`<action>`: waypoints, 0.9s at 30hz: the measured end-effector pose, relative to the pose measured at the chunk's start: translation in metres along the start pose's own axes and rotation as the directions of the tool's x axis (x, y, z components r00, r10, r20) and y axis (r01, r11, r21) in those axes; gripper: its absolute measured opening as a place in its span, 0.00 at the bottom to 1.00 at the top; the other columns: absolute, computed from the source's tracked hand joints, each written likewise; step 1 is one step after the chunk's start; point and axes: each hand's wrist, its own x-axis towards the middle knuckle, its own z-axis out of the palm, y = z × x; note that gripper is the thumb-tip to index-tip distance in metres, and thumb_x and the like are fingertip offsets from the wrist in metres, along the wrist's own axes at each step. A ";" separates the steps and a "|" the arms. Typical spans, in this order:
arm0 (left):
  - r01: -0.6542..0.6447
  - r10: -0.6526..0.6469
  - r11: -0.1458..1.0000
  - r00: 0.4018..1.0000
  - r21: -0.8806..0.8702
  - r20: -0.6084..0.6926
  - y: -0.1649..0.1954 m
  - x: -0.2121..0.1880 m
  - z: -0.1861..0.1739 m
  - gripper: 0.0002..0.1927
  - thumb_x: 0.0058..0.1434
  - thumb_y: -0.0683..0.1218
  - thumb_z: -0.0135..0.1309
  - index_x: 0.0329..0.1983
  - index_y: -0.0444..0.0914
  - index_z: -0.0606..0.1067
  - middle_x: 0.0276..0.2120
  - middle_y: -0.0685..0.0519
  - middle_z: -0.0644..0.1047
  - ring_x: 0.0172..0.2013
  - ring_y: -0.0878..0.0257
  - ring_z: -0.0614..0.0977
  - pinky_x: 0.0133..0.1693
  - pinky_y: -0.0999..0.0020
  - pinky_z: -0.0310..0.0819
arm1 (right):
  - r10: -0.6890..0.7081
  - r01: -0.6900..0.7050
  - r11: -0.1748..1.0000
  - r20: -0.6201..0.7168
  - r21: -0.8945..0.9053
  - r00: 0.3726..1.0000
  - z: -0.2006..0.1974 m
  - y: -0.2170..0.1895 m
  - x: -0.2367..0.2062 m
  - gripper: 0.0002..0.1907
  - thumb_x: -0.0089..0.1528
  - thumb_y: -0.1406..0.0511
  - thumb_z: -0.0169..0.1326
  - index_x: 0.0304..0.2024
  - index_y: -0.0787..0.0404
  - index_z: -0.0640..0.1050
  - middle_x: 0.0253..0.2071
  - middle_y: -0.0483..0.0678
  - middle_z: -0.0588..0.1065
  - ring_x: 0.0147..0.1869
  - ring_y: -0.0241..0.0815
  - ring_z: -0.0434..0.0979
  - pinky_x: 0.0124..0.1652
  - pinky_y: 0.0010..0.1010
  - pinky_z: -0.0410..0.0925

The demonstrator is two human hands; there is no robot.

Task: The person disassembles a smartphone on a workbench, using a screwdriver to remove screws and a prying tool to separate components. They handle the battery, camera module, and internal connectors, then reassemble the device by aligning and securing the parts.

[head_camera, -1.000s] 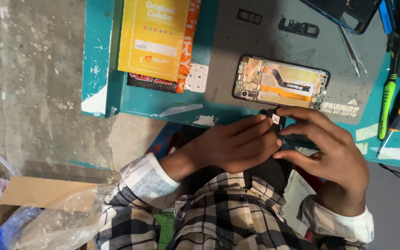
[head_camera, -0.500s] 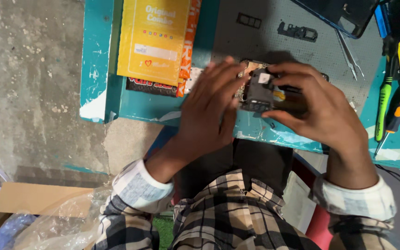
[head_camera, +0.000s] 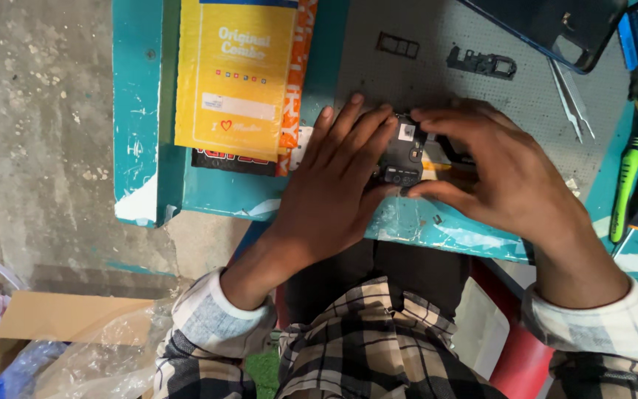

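Pinching an opened phone (head_camera: pixel 406 157) with both hands' fingers (head_camera: pixel 348 140) on a chipped teal surface (head_camera: pixel 142 118), bare concrete floor (head_camera: pixel 38 148) at left.

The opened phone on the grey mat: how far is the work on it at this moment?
Done: the phone lies opened, its inner parts showing, and a dark back cover, a small tray and a black bracket lie apart on the grey mat. In hand: the left hand and right hand both press on the phone. Left: those loose parts are not yet back on.
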 end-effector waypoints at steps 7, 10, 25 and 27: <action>0.039 -0.039 0.999 0.998 -0.007 0.046 0.005 0.001 -0.006 0.30 0.71 0.47 0.54 0.72 0.31 0.62 0.73 0.42 0.62 0.77 0.42 0.56 0.77 0.44 0.44 | 0.007 -0.007 0.996 -0.004 -0.087 1.000 0.002 -0.003 -0.002 0.36 0.51 0.55 0.71 0.55 0.69 0.74 0.59 0.57 0.77 0.66 0.55 0.76 0.60 0.45 0.70; 0.042 -0.041 0.999 0.999 -0.030 0.023 0.006 0.000 -0.006 0.30 0.70 0.48 0.55 0.71 0.30 0.64 0.72 0.41 0.62 0.76 0.42 0.57 0.77 0.43 0.45 | -0.018 0.016 0.998 -0.018 -0.069 1.000 0.005 -0.002 -0.003 0.35 0.53 0.57 0.71 0.55 0.68 0.73 0.59 0.57 0.77 0.67 0.55 0.75 0.61 0.45 0.70; 0.059 -0.072 0.990 0.993 -0.125 -0.096 0.002 -0.004 -0.004 0.27 0.67 0.37 0.50 0.70 0.29 0.64 0.70 0.42 0.66 0.77 0.45 0.60 0.79 0.43 0.43 | -0.017 0.018 1.000 -0.042 0.024 0.999 0.008 0.001 0.000 0.39 0.48 0.63 0.74 0.57 0.64 0.69 0.60 0.57 0.73 0.61 0.57 0.74 0.58 0.45 0.66; 0.053 -0.072 0.986 0.991 -0.156 -0.114 0.000 -0.005 -0.003 0.30 0.64 0.33 0.49 0.71 0.29 0.63 0.71 0.43 0.66 0.77 0.45 0.60 0.80 0.43 0.43 | -0.027 0.027 1.000 -0.024 -0.002 0.999 0.008 0.002 0.001 0.37 0.49 0.63 0.74 0.56 0.64 0.71 0.61 0.57 0.73 0.61 0.55 0.74 0.57 0.44 0.66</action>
